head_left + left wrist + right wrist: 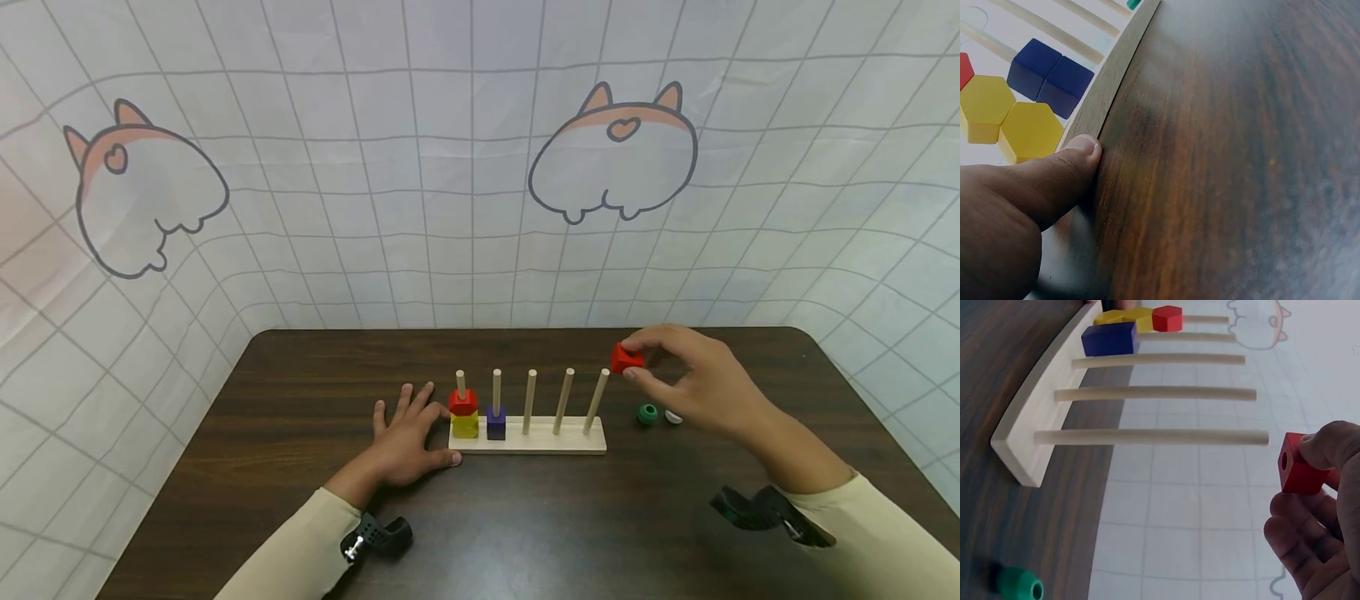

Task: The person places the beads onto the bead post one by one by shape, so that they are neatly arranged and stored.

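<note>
A wooden peg board (555,446) carries a row of several upright pegs. Its leftmost peg holds yellow hexagonal blocks (1032,131) under a red hexagonal block (463,402); blue square blocks (1050,78) sit on the second peg. My left hand (408,442) lies with spread fingers at the board's left end, its thumb (1075,156) touching the front edge. Between thumb and fingertips my right hand (701,379) pinches a red block (1302,465) with a hole through it. That block hovers just right of the tip of the rightmost peg (1154,437), apart from it.
A green bead (647,414) with a hole lies on the dark wooden table (300,392), right of the board. Beside it is a small white piece (672,417), partly below the right hand. Behind the table hangs a white gridded cloth (420,250).
</note>
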`<state>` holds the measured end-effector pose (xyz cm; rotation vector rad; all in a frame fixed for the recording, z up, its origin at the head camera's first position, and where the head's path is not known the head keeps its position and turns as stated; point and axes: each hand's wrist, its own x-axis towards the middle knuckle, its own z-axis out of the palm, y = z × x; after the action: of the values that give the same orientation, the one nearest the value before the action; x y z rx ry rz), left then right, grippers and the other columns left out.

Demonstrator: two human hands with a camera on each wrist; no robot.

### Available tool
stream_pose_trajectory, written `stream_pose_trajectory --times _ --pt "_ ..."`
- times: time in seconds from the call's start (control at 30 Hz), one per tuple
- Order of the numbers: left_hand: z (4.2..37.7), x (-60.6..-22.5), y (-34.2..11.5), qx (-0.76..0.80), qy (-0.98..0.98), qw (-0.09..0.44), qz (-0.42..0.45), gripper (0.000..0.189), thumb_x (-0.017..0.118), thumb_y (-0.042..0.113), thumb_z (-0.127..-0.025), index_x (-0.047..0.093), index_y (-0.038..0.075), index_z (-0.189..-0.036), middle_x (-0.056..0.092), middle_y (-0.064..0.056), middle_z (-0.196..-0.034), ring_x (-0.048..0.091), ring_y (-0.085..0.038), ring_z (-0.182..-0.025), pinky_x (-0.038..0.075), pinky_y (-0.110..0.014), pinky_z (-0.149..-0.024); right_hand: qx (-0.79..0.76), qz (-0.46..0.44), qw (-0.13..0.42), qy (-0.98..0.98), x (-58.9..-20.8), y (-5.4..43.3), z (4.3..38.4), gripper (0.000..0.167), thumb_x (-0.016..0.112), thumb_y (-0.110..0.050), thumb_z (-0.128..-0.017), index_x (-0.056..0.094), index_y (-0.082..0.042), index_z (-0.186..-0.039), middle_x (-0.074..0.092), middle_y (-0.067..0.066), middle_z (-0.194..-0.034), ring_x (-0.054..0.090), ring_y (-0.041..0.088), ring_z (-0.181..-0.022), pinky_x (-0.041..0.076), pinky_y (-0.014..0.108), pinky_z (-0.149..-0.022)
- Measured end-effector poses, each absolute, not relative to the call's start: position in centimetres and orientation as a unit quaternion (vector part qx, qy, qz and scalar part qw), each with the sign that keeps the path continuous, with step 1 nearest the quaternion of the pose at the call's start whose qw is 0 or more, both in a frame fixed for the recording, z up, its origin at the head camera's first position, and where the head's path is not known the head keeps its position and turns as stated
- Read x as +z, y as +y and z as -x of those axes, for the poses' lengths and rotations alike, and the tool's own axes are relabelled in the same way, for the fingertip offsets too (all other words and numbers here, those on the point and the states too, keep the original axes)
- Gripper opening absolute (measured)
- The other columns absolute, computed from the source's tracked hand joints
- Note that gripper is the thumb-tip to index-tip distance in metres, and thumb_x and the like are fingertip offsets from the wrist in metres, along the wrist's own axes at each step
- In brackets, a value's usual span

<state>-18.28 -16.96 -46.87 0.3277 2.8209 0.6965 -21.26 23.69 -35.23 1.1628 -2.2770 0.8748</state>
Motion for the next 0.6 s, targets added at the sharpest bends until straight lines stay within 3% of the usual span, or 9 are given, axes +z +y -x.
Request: stream_pose_trajectory --times 0.1,0.3,0.43,0.53,0.6 --pt "18.3 -46.9 -17.0 0.238 0.959 0.108 -0.111 0.055 0.077 0.053 -0.088 0.057 0.024 -0.131 0.013 -0.012 -0.171 -0.007 -0.039 -0.155 -0.013 -0.071 -0.112 0.321 -0.429 0.217 -0.816 -35.0 23.2 21.4 0.042 0.063 -0.046 -0.099 0.069 -0.01 -0.12 0.071 0.001 -0.11 0.066 0.013 -0.085 0.05 0.016 -0.081" --pt "18.4 -46.8 -16.9 0.237 0.959 0.109 -0.109 0.054 0.077 0.053 -0.088 0.057 0.025 -0.131 0.013 -0.012 -0.171 -0.006 -0.039 -0.155 -0.013 -0.071 -0.112 0.326 -0.45 0.221 -0.801 -34.9 22.4 21.9 0.049 0.057 -0.052 -0.1 0.069 -0.008 -0.119 0.071 0.002 -0.109 0.067 0.013 -0.085 0.051 0.017 -0.081" --pt "18.5 -46.8 -16.9 0.237 0.959 0.109 -0.108 0.054 0.077 0.053 -0.088 0.057 0.025 -0.131 0.013 -0.012 -0.171 -0.006 -0.039 -0.155 -0.014 -0.07 -0.111 0.332 -0.455 0.209 -0.799 -34.8 21.8 22.1 0.032 0.08 -0.023 -0.093 0.069 -0.009 -0.12 0.071 0.001 -0.11 0.067 0.012 -0.086 0.051 0.017 -0.082" --pt "18.5 -46.9 -16.9 0.238 0.959 0.107 -0.107 0.055 0.077 0.053 -0.088 0.057 0.025 -0.132 0.012 -0.012 -0.171 -0.007 -0.038 -0.155 -0.014 -0.07 -0.111 0.334 -0.45 0.196 -0.804 -34.6 21.3 22.2 0.045 0.084 0.003 -0.079 0.069 -0.009 -0.12 0.07 0.0 -0.11 0.066 0.012 -0.087 0.052 0.018 -0.081" --pt "18.5 -46.9 -16.9 0.239 0.959 0.107 -0.108 0.055 0.077 0.053 -0.088 0.057 0.025 -0.132 0.012 -0.011 -0.171 -0.007 -0.038 -0.155 -0.014 -0.07 -0.111 0.331 -0.444 0.189 -0.811 -34.6 21.0 22.3 0.047 0.084 0.005 -0.077 0.069 -0.01 -0.12 0.07 0.0 -0.11 0.066 0.011 -0.088 0.053 0.02 -0.081"
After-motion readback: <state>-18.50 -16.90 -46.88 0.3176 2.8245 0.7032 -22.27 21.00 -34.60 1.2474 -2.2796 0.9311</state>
